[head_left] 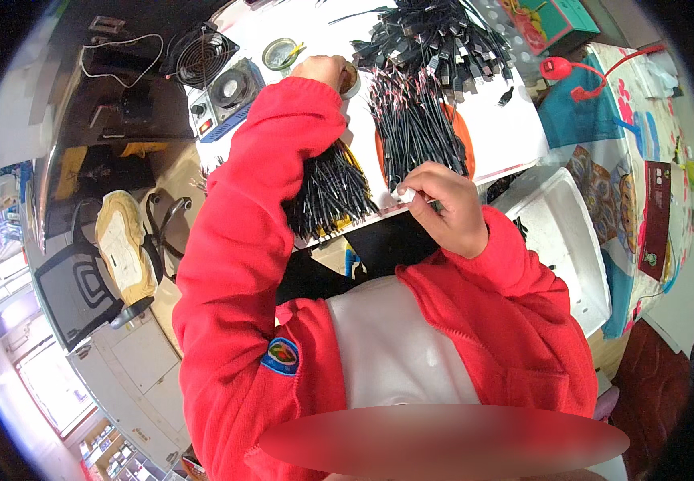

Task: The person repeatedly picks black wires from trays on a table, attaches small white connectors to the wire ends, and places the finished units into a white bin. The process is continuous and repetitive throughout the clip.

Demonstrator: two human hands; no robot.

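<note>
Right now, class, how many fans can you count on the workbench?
2. A round black fan stands at the bench's far left; a second fan sits atop the blue-and-white box just right of it. Others may be hidden behind the red sleeve.

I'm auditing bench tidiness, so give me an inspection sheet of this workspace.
Surface: white table, crowded.
Job's things: short black wire pieces in a fanned pile; another bundle by the left sleeve.
Clutter: round tin, small fan, blue-and-grey box, white foam box.
Fingers: left hand at a roll, grip unclear; right hand pinching something small and white.
Cables: black plug leads heaped at the far edge.
Surroundings: office chair, patterned cloth.
</note>
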